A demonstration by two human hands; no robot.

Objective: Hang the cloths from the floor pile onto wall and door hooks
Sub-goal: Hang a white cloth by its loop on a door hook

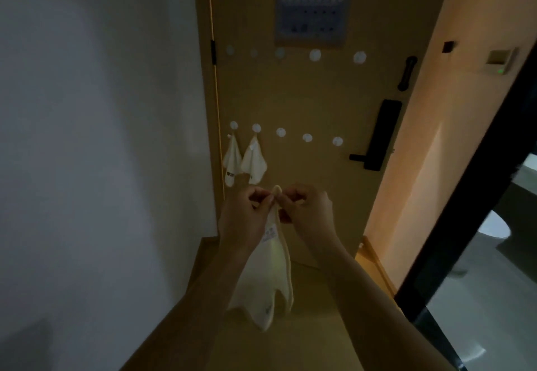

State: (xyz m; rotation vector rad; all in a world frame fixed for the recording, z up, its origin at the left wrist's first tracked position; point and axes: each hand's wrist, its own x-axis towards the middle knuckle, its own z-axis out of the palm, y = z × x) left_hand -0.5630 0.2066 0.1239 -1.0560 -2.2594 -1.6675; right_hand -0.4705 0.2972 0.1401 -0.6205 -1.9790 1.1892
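A cream cloth (268,277) hangs in front of me, its small loop (277,190) sticking up between my hands. My left hand (247,216) and my right hand (305,211) both pinch the cloth's top corner at the loop. Ahead is a wooden door (305,94) with two rows of round white hooks. In the lower row, two cloths hang from the leftmost hooks, one cloth (232,164) on the first hook and another cloth (254,164) on the second. The third lower hook (280,132) is bare, just above my hands. The floor pile is out of view.
A black door handle with lock (377,138) sits at the door's right side, with a black latch (406,73) above it. A paper notice (312,17) hangs high on the door. A white wall (101,138) is to the left, and a dark-framed glass partition (465,211) to the right.
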